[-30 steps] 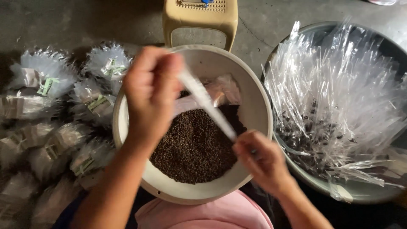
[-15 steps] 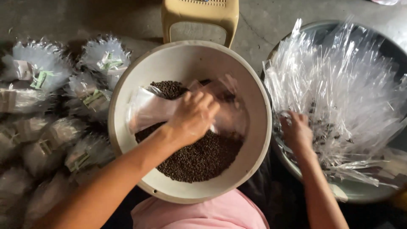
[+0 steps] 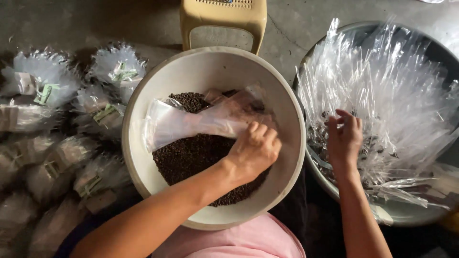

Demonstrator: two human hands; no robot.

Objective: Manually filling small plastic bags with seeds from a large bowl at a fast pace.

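- The left hand (image 3: 253, 150) is clamped on a clear plastic bag (image 3: 191, 122) lying across the dark peppercorn-like grains (image 3: 191, 157) in the cream round basin (image 3: 291, 157); the bag's open mouth points left.
- The right hand (image 3: 344, 138) rests among the loose clear plastic bags (image 3: 397, 95) piled in the metal basin (image 3: 406, 215), fingers pinching at one; whether it has one separated I cannot tell.
- To do this well, keep the bag's mouth wide and low against the grains, and scoop shallowly so nothing spills over the rim.
- Pick only a single bag from the pile.
- Filled, tied packets (image 3: 57, 91) lie on the floor to the left; a yellow plastic stool (image 3: 222, 19) stands beyond the basin.
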